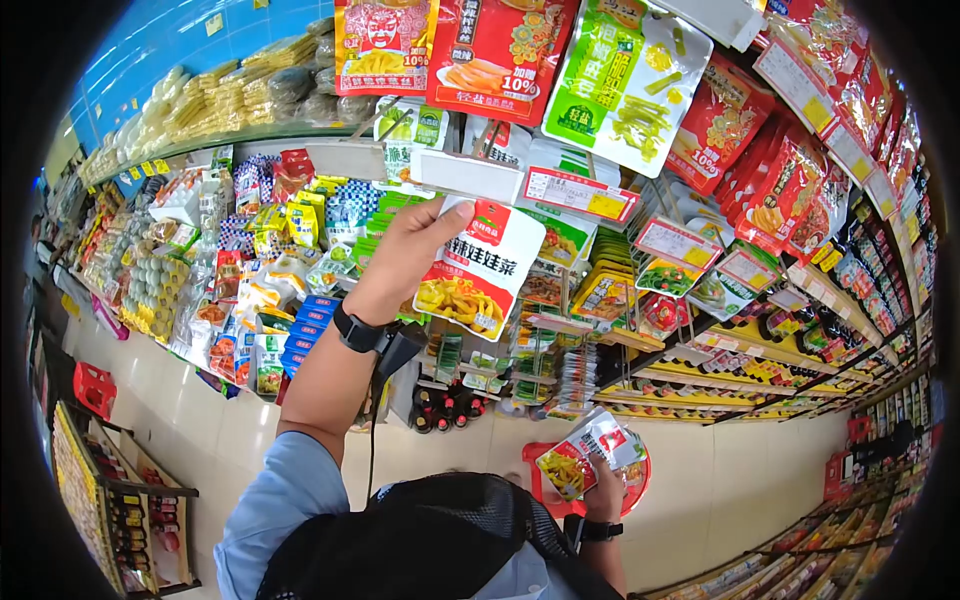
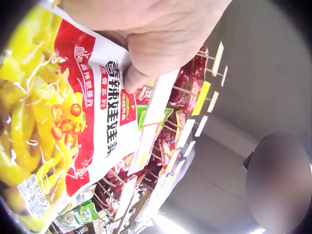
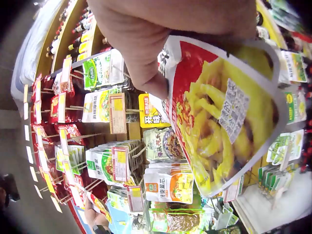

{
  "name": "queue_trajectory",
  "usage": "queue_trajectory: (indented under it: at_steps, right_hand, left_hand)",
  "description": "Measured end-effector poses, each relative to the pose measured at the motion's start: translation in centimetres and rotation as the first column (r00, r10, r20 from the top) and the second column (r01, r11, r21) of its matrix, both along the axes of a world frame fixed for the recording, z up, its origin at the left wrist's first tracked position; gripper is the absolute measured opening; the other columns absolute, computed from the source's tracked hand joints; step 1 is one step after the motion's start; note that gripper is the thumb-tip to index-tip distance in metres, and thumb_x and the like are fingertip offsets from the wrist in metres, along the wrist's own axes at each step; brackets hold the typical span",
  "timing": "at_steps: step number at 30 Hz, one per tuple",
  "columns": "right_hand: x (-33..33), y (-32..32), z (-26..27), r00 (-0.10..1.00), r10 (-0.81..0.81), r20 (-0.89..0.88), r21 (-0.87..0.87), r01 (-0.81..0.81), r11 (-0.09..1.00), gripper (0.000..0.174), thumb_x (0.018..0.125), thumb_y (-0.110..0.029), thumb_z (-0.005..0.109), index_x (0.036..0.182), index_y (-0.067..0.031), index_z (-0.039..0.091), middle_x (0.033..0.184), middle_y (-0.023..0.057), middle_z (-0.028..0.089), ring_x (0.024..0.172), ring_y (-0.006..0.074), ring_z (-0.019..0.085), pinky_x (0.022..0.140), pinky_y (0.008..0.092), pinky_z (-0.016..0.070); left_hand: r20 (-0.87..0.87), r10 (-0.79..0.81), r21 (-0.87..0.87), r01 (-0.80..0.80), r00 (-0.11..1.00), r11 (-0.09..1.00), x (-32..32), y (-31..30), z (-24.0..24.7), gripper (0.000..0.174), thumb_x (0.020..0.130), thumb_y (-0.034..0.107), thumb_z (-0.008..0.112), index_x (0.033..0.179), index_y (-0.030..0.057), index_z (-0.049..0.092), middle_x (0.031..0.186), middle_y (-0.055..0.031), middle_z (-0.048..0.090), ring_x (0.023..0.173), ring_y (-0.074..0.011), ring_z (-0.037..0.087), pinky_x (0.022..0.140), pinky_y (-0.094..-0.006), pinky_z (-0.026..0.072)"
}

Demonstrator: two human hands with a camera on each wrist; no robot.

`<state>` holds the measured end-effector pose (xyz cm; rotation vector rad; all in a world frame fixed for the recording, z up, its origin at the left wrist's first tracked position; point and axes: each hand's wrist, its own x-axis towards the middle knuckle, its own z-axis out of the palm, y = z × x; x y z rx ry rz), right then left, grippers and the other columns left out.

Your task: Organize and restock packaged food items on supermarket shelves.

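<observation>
Plastic pouch (image 1: 485, 262) mid-view, then similar packet (image 1: 566, 474) at 5 o'clock, both likely light, soft, slippery, hard to break, best pinched at the flat top edge; left hand (image 1: 412, 243) pinching the first at its 11 o'clock corner, right hand (image 1: 604, 496) gripping the other.

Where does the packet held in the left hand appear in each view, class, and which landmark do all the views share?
Head: the packet is near the centre, pinched by the left hand.
Left wrist: large, filling the left side.
Right wrist: apparently small and nearly edge-on, lower left; the large packet is in the right hand.
Shared landmark: price tags.
</observation>
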<state>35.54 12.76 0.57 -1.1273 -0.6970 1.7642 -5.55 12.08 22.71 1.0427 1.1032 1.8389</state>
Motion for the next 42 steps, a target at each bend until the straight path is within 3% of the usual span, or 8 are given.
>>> queue_trajectory:
  at_steps: [5,8,28,31,34,37,40,42]
  right_hand:
    - [-0.2,0.1,-1.7,0.999,-0.005,-0.048,-0.016,0.004,1.0,0.036,0.081,-0.003,0.063,0.115,-0.0011,0.053,0.103,0.0082,0.063,0.091,0.0234,0.065,0.081,0.0368,0.0542]
    - [-0.6,-0.3,-1.4,0.997,-0.02,-0.081,-0.016,0.019,1.0,0.034,0.082,-0.003,0.061,0.114,-0.0003,0.053,0.103,0.009,0.063,0.091,0.0237,0.065,0.08,0.037,0.0551]
    - [0.1,-1.2,-2.8,0.993,-0.019,-0.114,0.007,0.019,1.0,0.03,0.084,-0.003,0.059,0.114,0.0015,0.053,0.104,0.0109,0.064,0.091,0.0253,0.065,0.082,0.0381,0.0546]
    - [0.5,-1.2,-3.4,0.996,-0.004,-0.086,-0.005,0.004,1.0,0.03,0.084,-0.003,0.059,0.113,0.0014,0.054,0.103,0.0103,0.063,0.091,0.0241,0.065,0.082,0.0367,0.0544]
    - [0.1,-1.7,-1.8,0.997,0.022,-0.067,-0.001,-0.022,1.0,0.029,0.085,-0.004,0.058,0.113,0.002,0.054,0.103,0.0096,0.063,0.09,0.0223,0.065,0.081,0.0348,0.0542]
    - [0.0,-1.6,-2.0,0.999,0.02,-0.044,0.004,-0.02,1.0,0.028,0.086,-0.005,0.057,0.113,0.0019,0.054,0.104,0.0089,0.064,0.091,0.0209,0.065,0.082,0.0334,0.0537]
    - [1.0,-1.6,-4.2,0.988,0.057,0.14,0.187,-0.083,0.979,0.031,0.085,-0.004,0.057,0.116,0.0012,0.053,0.105,0.0089,0.064,0.094,0.0218,0.064,0.083,0.0346,0.0533]
    - [0.5,-1.9,-3.9,0.987,0.071,0.141,0.211,-0.1,0.972,0.033,0.085,-0.004,0.057,0.117,0.0008,0.053,0.106,0.0091,0.064,0.095,0.0225,0.064,0.084,0.0354,0.0529]
  left_hand:
    - [0.027,0.033,0.138,-0.036,0.999,0.99,-1.5,0.7,0.1,0.023,0.093,0.013,0.058,0.11,-0.0014,0.064,0.099,-0.0044,0.068,0.086,-0.0084,0.062,0.077,-0.0248,0.0489]
    - [-0.104,0.105,0.212,-0.081,0.989,0.974,-2.2,1.8,0.3,0.023,0.091,0.009,0.057,0.111,-0.0014,0.064,0.1,-0.0044,0.068,0.088,-0.0093,0.061,0.08,-0.0255,0.048]
    - [-0.075,0.169,0.187,-0.152,0.983,0.97,-2.5,2.3,0.1,0.022,0.089,0.007,0.057,0.108,-0.0022,0.065,0.099,-0.0054,0.069,0.09,-0.0115,0.062,0.082,-0.0261,0.0468]
    - [-0.224,0.355,0.178,-0.32,0.908,0.93,-2.9,3.4,0.7,0.027,0.089,0.01,0.059,0.113,-0.0023,0.062,0.098,-0.005,0.069,0.089,-0.0121,0.063,0.082,-0.0265,0.0475]
    - [-0.402,0.298,0.141,-0.263,0.866,0.954,-6.9,6.8,-0.6,0.03,0.089,0.015,0.061,0.114,-0.0009,0.06,0.095,-0.0088,0.069,0.088,-0.015,0.064,0.079,-0.0287,0.0492]
    - [-0.706,0.564,0.298,-0.542,0.43,0.786,-6.4,6.3,0.2,0.032,0.086,0.028,0.065,0.095,-0.0027,0.061,0.085,-0.0183,0.067,0.076,-0.0276,0.066,0.065,-0.0363,0.0514]
    - [-0.781,0.62,0.427,-0.664,0.071,0.614,-3.9,2.3,-0.6,0.028,0.088,0.028,0.063,0.097,0.0011,0.061,0.086,-0.0184,0.066,0.077,-0.0344,0.064,0.066,-0.0363,0.0516]
    - [-0.722,0.639,0.371,-0.631,0.265,0.681,-0.5,-1.2,-2.8,0.026,0.089,0.026,0.062,0.101,0.0027,0.061,0.09,-0.0157,0.066,0.078,-0.0307,0.064,0.067,-0.035,0.0517]
